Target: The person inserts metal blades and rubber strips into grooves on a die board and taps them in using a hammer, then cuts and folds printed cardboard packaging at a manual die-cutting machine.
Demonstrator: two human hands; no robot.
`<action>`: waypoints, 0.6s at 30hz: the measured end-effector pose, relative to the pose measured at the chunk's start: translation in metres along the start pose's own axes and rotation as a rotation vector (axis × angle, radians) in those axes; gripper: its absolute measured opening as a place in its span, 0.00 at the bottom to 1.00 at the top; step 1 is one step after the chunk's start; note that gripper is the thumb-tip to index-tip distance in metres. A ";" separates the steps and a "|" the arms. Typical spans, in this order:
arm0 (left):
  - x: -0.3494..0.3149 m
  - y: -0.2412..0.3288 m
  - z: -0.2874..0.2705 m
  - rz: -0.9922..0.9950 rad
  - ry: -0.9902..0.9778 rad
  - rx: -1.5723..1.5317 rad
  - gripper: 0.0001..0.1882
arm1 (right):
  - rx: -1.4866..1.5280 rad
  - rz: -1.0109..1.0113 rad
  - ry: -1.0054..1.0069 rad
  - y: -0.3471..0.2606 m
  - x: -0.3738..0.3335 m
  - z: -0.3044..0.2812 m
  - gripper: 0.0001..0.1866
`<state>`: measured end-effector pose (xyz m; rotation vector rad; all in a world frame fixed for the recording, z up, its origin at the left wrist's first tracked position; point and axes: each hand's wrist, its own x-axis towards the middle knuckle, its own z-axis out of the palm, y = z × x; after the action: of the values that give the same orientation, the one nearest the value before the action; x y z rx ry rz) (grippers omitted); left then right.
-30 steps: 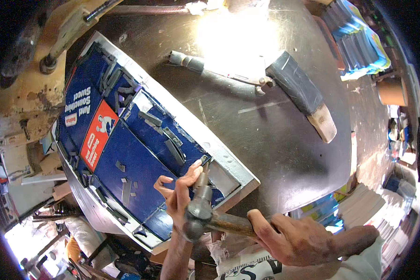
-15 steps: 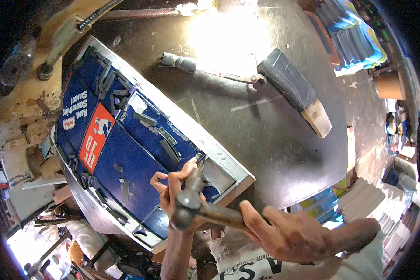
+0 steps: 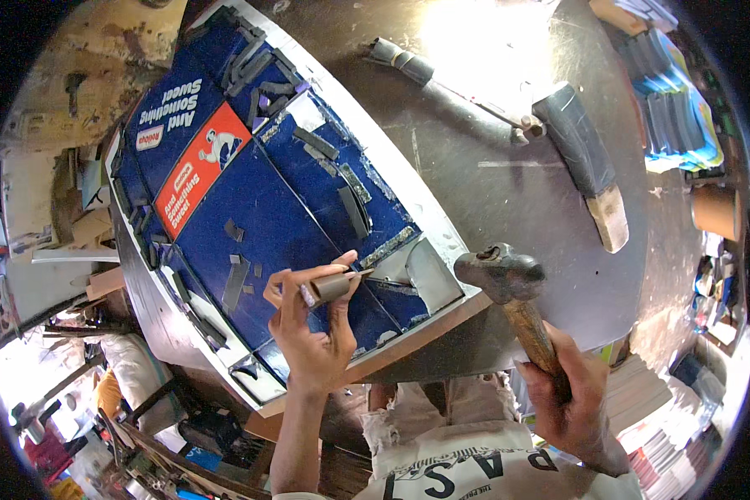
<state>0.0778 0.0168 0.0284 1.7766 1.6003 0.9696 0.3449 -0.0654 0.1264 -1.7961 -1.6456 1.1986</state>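
My left hand (image 3: 315, 337) is closed on a short chisel (image 3: 329, 289) with a round brown handle, its thin metal tip at the surface of a blue printed board (image 3: 250, 200). My right hand (image 3: 571, 387) grips a hammer (image 3: 502, 273) by its wooden handle. The dark metal hammer head is off the board's near right corner, apart from the chisel. White edging (image 3: 404, 158) borders the blue board, which carries a red picture panel (image 3: 202, 171). Loose dark strips (image 3: 246, 67) and small scraps (image 3: 235, 279) lie on it. A pale bare patch (image 3: 435, 275) shows near the chisel tip.
On the dark table (image 3: 475, 192) behind the board lie pincers (image 3: 521, 127) with a wrapped handle and a black-wrapped blade-like tool (image 3: 571, 137). Stacked packets (image 3: 671, 100) stand at the far right, paper piles (image 3: 642, 392) at the near right. A bright glare covers the table's far part.
The hammer has moved right, away from the chisel, and its head now points up. My view has shifted, so the board sits higher. My left hand still holds the chisel.
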 end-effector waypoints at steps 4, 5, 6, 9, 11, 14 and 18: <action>0.002 0.003 0.007 -0.019 -0.030 -0.078 0.10 | -0.013 -0.070 0.057 0.005 -0.005 0.010 0.26; 0.002 0.004 0.008 0.007 -0.018 -0.053 0.10 | -0.018 -0.068 0.061 0.005 -0.007 0.008 0.26; 0.001 0.003 0.008 0.033 -0.006 -0.021 0.10 | -0.002 -0.041 0.028 0.005 -0.008 0.008 0.25; -0.001 0.006 0.009 0.068 0.006 0.031 0.10 | 0.031 0.002 -0.015 0.005 -0.012 0.010 0.25; -0.002 0.001 0.007 0.074 0.000 0.052 0.10 | 0.050 0.017 -0.028 0.004 -0.015 0.011 0.25; -0.001 0.002 0.009 -0.014 0.018 -0.065 0.10 | 0.082 0.083 -0.071 0.004 -0.017 0.016 0.25; -0.001 -0.004 0.009 -0.014 0.012 -0.091 0.10 | 0.073 0.097 -0.079 0.004 -0.021 0.018 0.25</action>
<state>0.0824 0.0167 0.0195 1.6994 1.5490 1.0320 0.3344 -0.0903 0.1201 -1.8228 -1.5516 1.3705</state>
